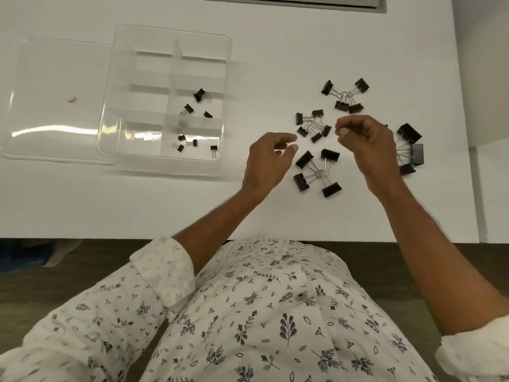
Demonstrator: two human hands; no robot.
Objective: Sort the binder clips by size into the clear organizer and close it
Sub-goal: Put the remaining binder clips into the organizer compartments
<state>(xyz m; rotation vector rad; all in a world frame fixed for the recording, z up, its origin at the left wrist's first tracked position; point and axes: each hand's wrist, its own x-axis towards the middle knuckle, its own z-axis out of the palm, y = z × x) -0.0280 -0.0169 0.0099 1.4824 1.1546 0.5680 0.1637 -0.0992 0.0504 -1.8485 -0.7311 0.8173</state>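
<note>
A person wore a white, leaf-printed shirt [261,312].
The cloth was scattered with grey and dark bluish sprigs, leaves and tiny flowers, and the front closed with small dark buttons [301,295]. The left sleeve [162,274] was turned back in a wide cuff and the right sleeve [473,357] was rolled likewise, so both forearms showed. The left hand [267,158] and right hand [366,144] were bare.

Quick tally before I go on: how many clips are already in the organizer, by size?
Smallest clips, nearest compartment: 4
Next-size clips, compartment behind it: 3
Total in the clear organizer: 7
</note>
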